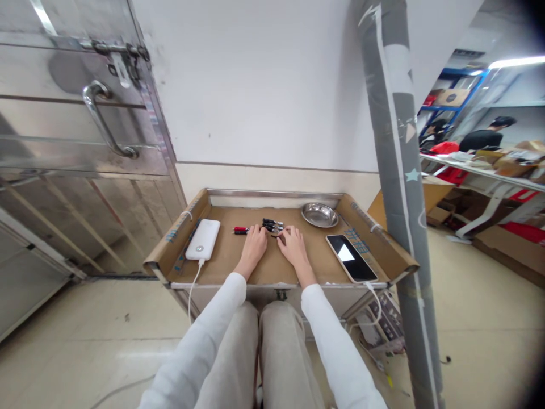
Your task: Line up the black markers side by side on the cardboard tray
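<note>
Several black pens point(272, 223) with silvery ends lie together on the brown cardboard-covered tabletop point(272, 270), just beyond my fingertips. My left hand point(255, 245) rests at their left, its fingers bent and pressed together; what lies under them is hidden. Left of its fingertips, a red pen point(240, 228) lies close beside a dark one. My right hand point(293, 247) sits opposite, fingers curled down. A thin dark piece point(273, 237) sticks out leftward by its thumb, too small to name.
At the table's left lies a white power bank point(203, 240) with a cable. On the right are a round metal dish point(320, 215) and a phone point(351, 258) plugged into a cable. Raised cardboard sides edge the table. A grey wrapped pole point(400, 170) stands at the right. Two people sit in the background.
</note>
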Demonstrator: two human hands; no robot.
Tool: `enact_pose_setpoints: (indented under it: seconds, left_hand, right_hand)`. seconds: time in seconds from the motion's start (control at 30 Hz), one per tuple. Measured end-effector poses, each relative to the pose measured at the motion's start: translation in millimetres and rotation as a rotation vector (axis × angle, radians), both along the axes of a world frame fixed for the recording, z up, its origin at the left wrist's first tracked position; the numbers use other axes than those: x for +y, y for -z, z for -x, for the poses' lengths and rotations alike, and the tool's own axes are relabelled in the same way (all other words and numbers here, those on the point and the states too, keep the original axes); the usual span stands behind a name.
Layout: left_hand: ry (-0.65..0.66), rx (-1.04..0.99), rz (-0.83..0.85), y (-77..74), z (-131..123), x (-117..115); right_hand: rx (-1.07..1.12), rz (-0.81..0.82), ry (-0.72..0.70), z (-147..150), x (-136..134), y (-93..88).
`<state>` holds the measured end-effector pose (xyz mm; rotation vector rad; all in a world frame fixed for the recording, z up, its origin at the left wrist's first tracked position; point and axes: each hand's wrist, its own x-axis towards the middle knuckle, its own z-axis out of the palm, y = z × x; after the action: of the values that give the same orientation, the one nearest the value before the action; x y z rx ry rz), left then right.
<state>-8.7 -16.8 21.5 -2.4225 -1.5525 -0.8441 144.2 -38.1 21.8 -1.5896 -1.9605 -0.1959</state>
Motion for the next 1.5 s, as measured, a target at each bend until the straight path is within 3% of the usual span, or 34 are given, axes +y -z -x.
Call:
enact_pose_setpoints:
  seconds: [0.13, 0.53, 0.77, 1.03, 1.3, 1.5]
  left_hand:
    - [-0.036, -0.015, -0.016, 2.4, 1, 2]
    - [0.031, -0.046, 0.031, -0.3, 2, 7]
    - [0.191, -0.043, 0.049, -1.0, 2, 10]
    - [0.32, -0.166, 0.145, 8.4, 2, 20]
    - [0.282, -0.266, 0.142, 13.5, 2, 24]
    - [0.3, -0.284, 0.16, 13.0, 2, 23]
  right_hand:
    - [0.0, -0.008, -0.001, 0, 0, 0.6]
    - [-0.05, -0.042, 0.042, 0, -2, 0.1]
    - [-0.084, -0.053, 0.077, -2, -2, 1.3]
    - [-0.091, -0.027, 0.053, -1, -4, -0.8]
    - [-0.121, -0.02, 0.185, -2, -5, -2.2]
    - [-0.15, -0.024, 0.099, -2, -6, -2.3]
